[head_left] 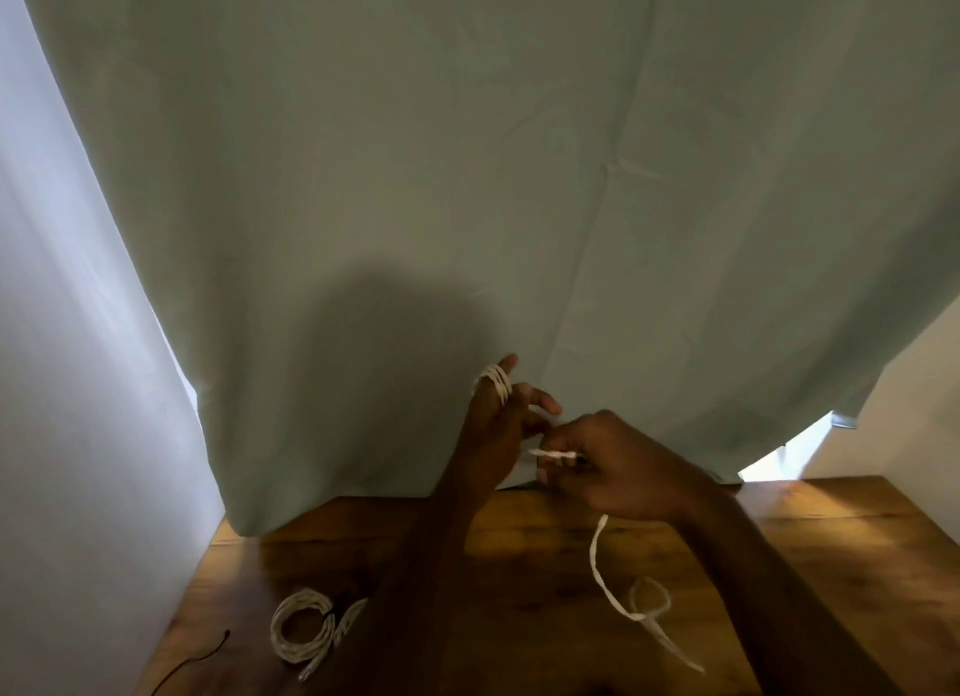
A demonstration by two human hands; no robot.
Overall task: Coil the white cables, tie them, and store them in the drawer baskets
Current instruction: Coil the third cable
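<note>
White cable [602,565] is wound in loops round the raised left hand [493,420] fingers — its run is pinched by the right hand [618,466], tail hanging down onto the wooden table [519,591]. A coiled cable [304,628] lies near-left.

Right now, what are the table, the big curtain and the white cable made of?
The table looks like stained wood: brown grain, slight sheen. The curtain seems matte woven cloth; it hangs in soft creases. The white cable is probably plastic-coated or braided; it bends limply, but it is too blurred to say which.
</note>
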